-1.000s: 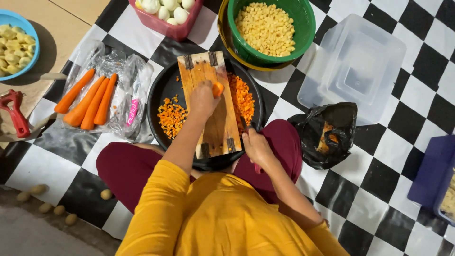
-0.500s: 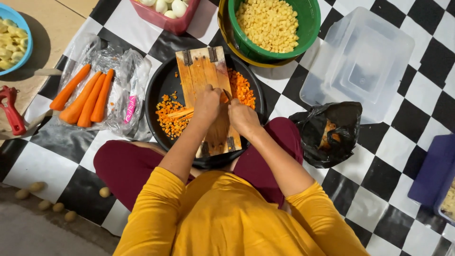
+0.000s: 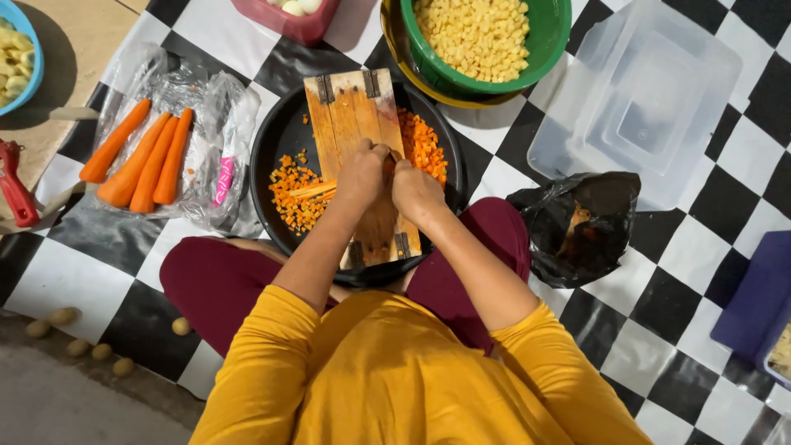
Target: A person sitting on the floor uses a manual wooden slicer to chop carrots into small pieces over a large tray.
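A wooden slicer board [image 3: 353, 115] lies across a round black pan [image 3: 280, 140] that holds diced carrot [image 3: 298, 194] on both sides. My left hand [image 3: 362, 175] and my right hand [image 3: 414, 189] meet at the middle of the board, both pressed on a small piece of carrot [image 3: 387, 163] that is mostly hidden between the fingers. Thin carrot strips [image 3: 315, 189] lie just left of my left hand. Several whole peeled carrots [image 3: 140, 158] rest on clear plastic to the left of the pan.
A green bowl of yellow diced pieces [image 3: 486, 37] sits behind the pan. A clear plastic tub [image 3: 651, 99] and a black bag of peelings [image 3: 581, 222] are at the right. A red peeler [image 3: 16, 185] and a blue bowl [image 3: 21, 49] are at far left.
My right hand has moved from the near end of the board up to the middle, joining my left hand on the carrot piece. My left hand slid toward me along the board.
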